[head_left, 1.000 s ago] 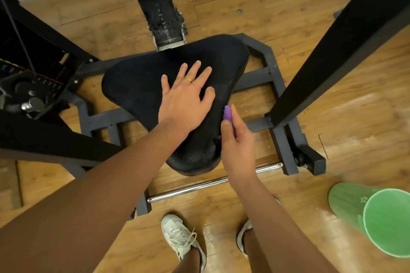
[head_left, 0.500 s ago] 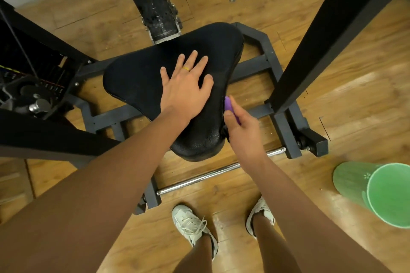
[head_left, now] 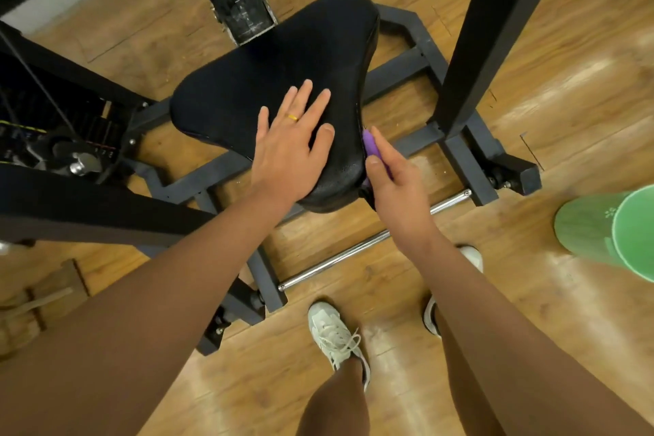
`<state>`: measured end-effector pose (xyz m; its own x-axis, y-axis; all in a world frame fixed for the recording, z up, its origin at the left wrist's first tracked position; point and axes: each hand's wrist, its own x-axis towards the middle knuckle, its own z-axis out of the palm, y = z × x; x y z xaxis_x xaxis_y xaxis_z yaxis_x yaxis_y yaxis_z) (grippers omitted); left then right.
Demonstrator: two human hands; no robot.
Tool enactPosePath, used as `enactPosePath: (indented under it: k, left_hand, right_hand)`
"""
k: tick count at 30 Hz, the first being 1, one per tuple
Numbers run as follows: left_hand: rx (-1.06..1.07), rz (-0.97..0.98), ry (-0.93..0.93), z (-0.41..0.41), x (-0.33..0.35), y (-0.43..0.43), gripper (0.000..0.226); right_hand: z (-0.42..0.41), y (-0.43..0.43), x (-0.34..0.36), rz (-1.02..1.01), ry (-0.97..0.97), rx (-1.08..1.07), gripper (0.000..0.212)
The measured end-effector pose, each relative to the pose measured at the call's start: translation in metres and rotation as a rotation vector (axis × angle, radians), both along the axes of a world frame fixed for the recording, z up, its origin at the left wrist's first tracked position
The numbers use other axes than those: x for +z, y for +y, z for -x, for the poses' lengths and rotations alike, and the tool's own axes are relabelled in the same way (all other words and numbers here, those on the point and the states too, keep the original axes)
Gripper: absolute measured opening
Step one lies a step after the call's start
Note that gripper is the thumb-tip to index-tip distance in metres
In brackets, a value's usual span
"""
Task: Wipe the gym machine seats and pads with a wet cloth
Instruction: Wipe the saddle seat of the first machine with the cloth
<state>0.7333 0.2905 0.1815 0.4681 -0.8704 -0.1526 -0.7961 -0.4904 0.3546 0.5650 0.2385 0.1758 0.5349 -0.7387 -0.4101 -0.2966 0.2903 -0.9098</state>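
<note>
A black triangular machine seat (head_left: pixel 283 74) sits over a grey steel base frame. My left hand (head_left: pixel 290 149) lies flat on the seat's near part, fingers spread, with a gold ring on one finger. My right hand (head_left: pixel 396 180) presses a purple cloth (head_left: pixel 371 149) against the seat's right side edge; most of the cloth is hidden under the hand. The seat surface near that edge looks shiny and wet.
A thick black upright (head_left: pixel 495 28) rises right of the seat. The weight stack (head_left: pixel 53 138) and a black beam stand at left. A green bucket (head_left: pixel 615 230) stands on the wooden floor at right. A chrome bar (head_left: pixel 375 241) crosses the frame above my shoes.
My right hand with the cloth has slid a short way along the seat's right edge toward the seat's near tip. The view has shifted slightly; my left hand stays flat on the seat.
</note>
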Motion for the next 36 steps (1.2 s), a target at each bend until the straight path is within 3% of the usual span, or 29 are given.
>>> enactPosePath:
  k: [3,9,16,21,28,36]
  left_hand:
    - [0.008,0.005,0.002,0.003,-0.003,0.007,0.051]
    - [0.014,0.029,0.009,0.003,-0.004,0.005,0.051]
    - [0.02,0.044,0.02,0.001,0.0,0.003,0.05]
    - [0.027,0.022,0.006,0.004,0.0,-0.003,0.05]
    - [0.05,-0.001,0.027,0.005,0.0,0.006,0.05]
    - [0.061,0.013,0.034,0.007,-0.004,0.007,0.05]
  right_hand:
    - [0.005,0.022,0.006,0.047,0.001,-0.039,0.045]
    - [-0.028,-0.014,-0.008,0.006,0.045,-0.17,0.041]
    - [0.002,0.044,0.01,0.05,-0.056,-0.111,0.043]
    - [-0.014,0.005,-0.004,0.061,-0.016,-0.194,0.042]
    - [0.0,0.048,-0.008,0.1,-0.077,-0.148,0.046]
    - [-0.002,0.017,-0.007,0.098,-0.067,-0.131,0.043]
